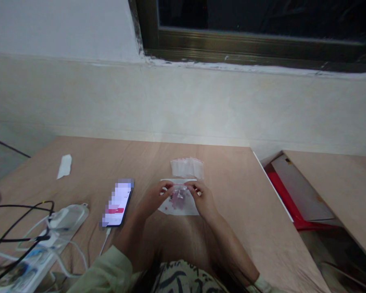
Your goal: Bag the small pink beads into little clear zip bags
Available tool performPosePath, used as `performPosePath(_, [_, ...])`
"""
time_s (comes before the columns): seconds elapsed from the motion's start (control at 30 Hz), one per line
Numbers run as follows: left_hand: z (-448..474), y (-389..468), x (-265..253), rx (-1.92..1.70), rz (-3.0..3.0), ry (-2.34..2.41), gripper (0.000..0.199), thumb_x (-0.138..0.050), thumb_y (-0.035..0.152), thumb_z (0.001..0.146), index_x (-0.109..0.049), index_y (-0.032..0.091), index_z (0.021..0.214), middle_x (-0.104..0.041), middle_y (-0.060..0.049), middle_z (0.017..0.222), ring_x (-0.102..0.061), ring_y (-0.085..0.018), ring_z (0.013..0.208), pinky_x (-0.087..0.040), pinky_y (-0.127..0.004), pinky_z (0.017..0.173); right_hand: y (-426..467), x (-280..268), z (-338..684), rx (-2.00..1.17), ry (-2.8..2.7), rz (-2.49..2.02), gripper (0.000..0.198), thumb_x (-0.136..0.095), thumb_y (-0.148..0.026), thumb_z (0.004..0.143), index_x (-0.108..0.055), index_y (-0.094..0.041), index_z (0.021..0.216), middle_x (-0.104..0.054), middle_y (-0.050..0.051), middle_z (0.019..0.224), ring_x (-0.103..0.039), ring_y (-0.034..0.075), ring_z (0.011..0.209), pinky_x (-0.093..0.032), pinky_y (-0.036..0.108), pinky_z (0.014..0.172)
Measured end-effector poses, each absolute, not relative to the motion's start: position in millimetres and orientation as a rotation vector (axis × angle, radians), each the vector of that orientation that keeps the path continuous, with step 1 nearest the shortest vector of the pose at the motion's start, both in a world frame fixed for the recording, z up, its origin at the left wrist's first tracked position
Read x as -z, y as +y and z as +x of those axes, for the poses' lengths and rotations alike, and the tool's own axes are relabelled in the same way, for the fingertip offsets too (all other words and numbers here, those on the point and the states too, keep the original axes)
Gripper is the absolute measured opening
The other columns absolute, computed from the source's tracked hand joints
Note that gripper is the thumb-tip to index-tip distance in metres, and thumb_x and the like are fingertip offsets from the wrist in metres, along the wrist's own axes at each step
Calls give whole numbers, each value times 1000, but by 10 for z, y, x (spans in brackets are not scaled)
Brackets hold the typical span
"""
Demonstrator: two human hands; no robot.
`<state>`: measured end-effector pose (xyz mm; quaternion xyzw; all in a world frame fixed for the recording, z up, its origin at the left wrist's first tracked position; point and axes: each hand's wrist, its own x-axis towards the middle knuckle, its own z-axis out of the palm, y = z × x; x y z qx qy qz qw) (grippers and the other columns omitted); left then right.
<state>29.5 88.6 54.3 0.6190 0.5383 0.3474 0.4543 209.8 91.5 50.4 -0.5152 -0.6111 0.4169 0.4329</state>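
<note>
A small clear zip bag with a red line along its top is stretched between my two hands. My left hand pinches its upper left corner, and my right hand pinches the upper right corner. Something pinkish shows in or through the bag; I cannot tell which. Beneath it lies a white sheet of paper with small pink-red bits on its left part. Just beyond the sheet, several flat clear zip bags are fanned out on the wooden table.
A lit phone with a white cable lies left of my hands. Farther left are a white power strip and tangled black and white cables. A white paper scrap is near the back left. Right of the table edge stands something red.
</note>
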Motion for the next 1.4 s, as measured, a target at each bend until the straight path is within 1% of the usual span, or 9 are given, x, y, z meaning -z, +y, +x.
performPosePath(0.13, [356,1012,-644,-837,1634,1362,18,-47,31,75,-58,16,77,-61,-1,72,-56,-13,66,-44,-23,61,1000,-536,2075,-1108,-1354,-1319,24,-54,-29,68,-55,-17,89,-59,1,69,-53,13,60,-41,26,59])
performPosePath(0.27, [298,1030,-648,-834,1683,1379,19,-50,31,73,-59,15,78,-61,-2,73,-57,-13,67,-43,-22,59,1040,-507,2115,-1223,-1288,-1348,16,-57,-32,64,-54,-16,67,-55,-1,60,-49,11,52,-39,24,52])
performPosePath(0.33, [272,1009,-651,-834,1737,1401,19,-52,31,72,-61,15,77,-61,-2,73,-56,-13,66,-43,-22,59,1026,-496,2127,-1213,-1324,-1356,15,-57,-30,64,-54,-16,61,-53,-2,57,-47,10,50,-38,23,51])
performPosePath(0.5, [270,951,-680,-864,1806,1400,15,-53,27,72,-62,15,71,-61,-3,73,-55,-13,68,-42,-22,62,958,-498,2097,-1090,-1366,-1392,13,-57,-28,65,-54,-16,61,-53,-2,59,-47,10,54,-37,22,53])
performPosePath(0.63, [287,942,-694,-924,1789,1402,13,-53,25,71,-61,15,73,-60,-2,72,-54,-12,66,-42,-21,60,949,-487,2061,-1193,-1389,-1276,17,-55,-32,67,-56,-16,66,-56,0,69,-51,11,61,-38,23,56])
performPosePath(0.83, [304,958,-661,-853,1763,1321,18,-49,30,74,-58,15,77,-58,-2,73,-54,-13,67,-43,-23,62,996,-457,2055,-1141,-1358,-1273,15,-59,-29,64,-55,-16,58,-52,-3,57,-43,9,51,-34,21,51])
performPosePath(0.97, [306,989,-616,-821,1719,1268,19,-50,32,74,-56,15,79,-57,-2,74,-54,-13,67,-43,-23,61,1013,-501,2060,-1097,-1419,-1269,16,-59,-31,65,-57,-16,59,-53,-2,56,-43,9,52,-33,21,51])
performPosePath(1.17, [377,949,-614,-898,1806,1288,17,-48,30,75,-56,15,71,-55,0,68,-51,-12,65,-41,-22,61,966,-465,1983,-1324,-1344,-1201,17,-60,-34,64,-59,-17,69,-58,-1,64,-50,11,56,-37,23,53])
performPosePath(1.4, [345,883,-531,-858,1688,1289,18,-47,30,75,-59,16,75,-60,-1,70,-54,-12,65,-42,-22,60,937,-413,1984,-1347,-1198,-1280,17,-65,-30,57,-55,-16,54,-55,-3,50,-45,9,47,-34,22,49])
